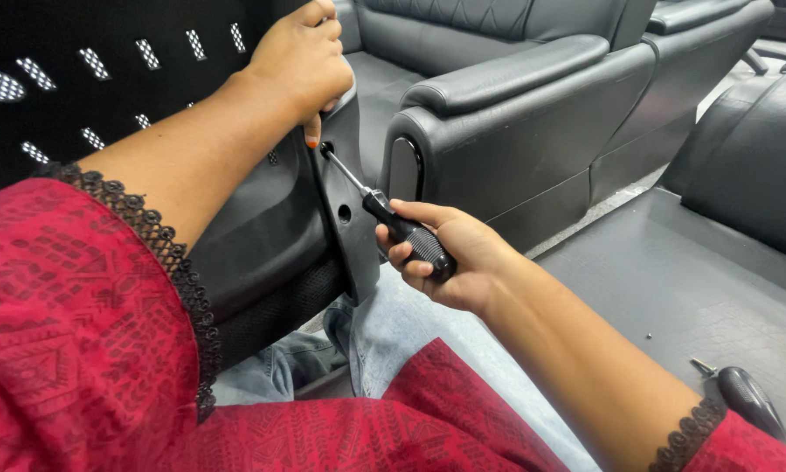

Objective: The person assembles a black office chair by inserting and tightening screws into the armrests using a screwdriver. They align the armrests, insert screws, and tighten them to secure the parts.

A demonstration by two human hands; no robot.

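Observation:
My right hand (450,258) grips the black ribbed handle of a screwdriver (393,223). Its metal shaft points up and left, with the tip set in a screw hole on a black plastic chair part (345,175). My left hand (301,61) clasps the top edge of that chair part, thumb pressed down beside the screwdriver tip. A second hole shows lower on the same plastic piece. The chair's back, black with perforated mesh (87,70), fills the upper left behind my left arm.
Black leather sofas (515,105) stand close behind and to the right. A grey mat (672,288) covers the floor at right, with a second screwdriver (742,393) and small loose screws on it. My jeans-clad legs lie below the chair part.

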